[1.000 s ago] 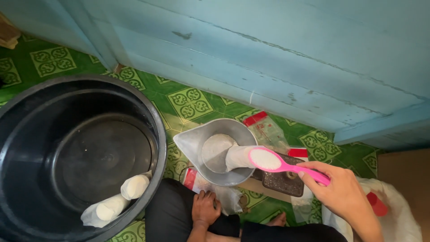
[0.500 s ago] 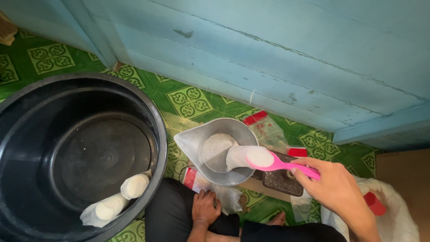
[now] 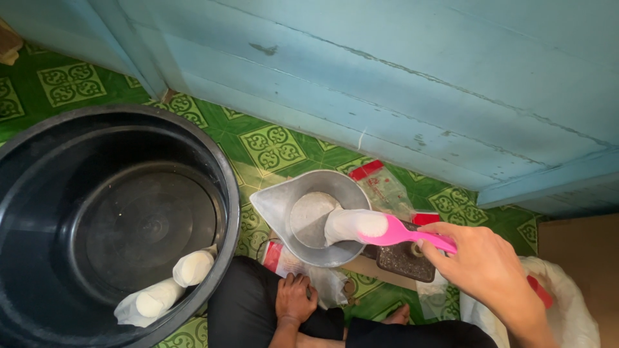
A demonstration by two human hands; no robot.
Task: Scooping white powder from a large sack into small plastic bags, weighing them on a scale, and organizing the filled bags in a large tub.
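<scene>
A: What does the right hand (image 3: 487,267) hold?
B: Fingers closed around a pink scoop (image 3: 400,233), its white-filled end over the metal scale pan (image 3: 309,216), right of the black tub (image 3: 113,219).
A: The left hand (image 3: 295,299)?
B: Resting loosely open on a knee, empty.

The upper part of the view is filled by a pale blue wooden wall (image 3: 412,84) built of wide painted planks, whose surface is marked by scuffs, dark spots and thin cracks along the seams. The floor (image 3: 271,145) below it is covered by a glossy green sheet printed with square yellow ornament tiles, and soft, even light is spread over it. At the right edge, a patch of bare brown ground (image 3: 574,251) is seen.
</scene>
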